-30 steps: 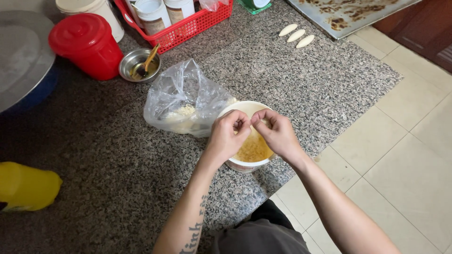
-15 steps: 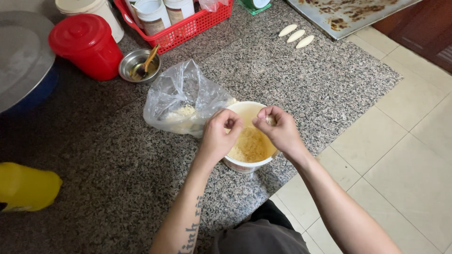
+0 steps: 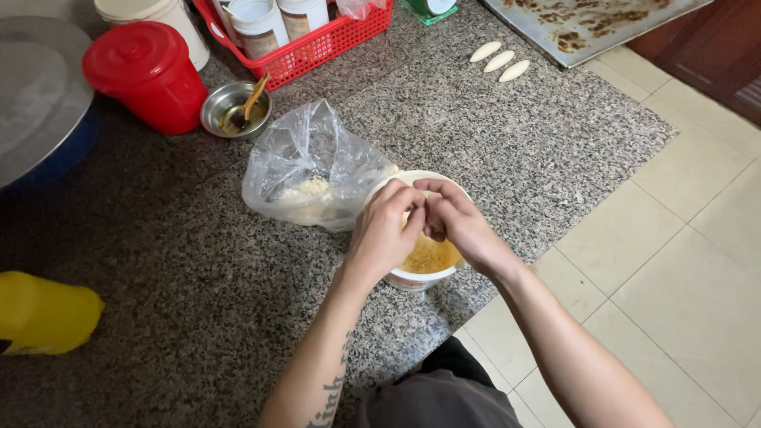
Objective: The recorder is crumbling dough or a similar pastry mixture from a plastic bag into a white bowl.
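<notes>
Both my hands meet over a white bowl [image 3: 418,278] of yellow crumbly filling [image 3: 432,255] at the front edge of the granite counter. My left hand [image 3: 384,234] and my right hand [image 3: 457,223] have their fingertips pinched together on a small pale piece, mostly hidden by the fingers. A clear plastic bag [image 3: 309,166] with pale crumbs lies touching the bowl's left side. Three pale oval shaped pieces [image 3: 499,61] lie in a row at the far right of the counter.
A red lidded container [image 3: 147,75], a small steel bowl with a spoon [image 3: 234,111] and a red basket of jars [image 3: 317,43] stand at the back. A stained metal tray [image 3: 587,24] is back right, a yellow bottle [image 3: 43,313] front left, a large grey round lid [image 3: 36,95] far left.
My hands drew apart over the bowl half a second ago and have now come back together, fingertips pinched on the small piece.
</notes>
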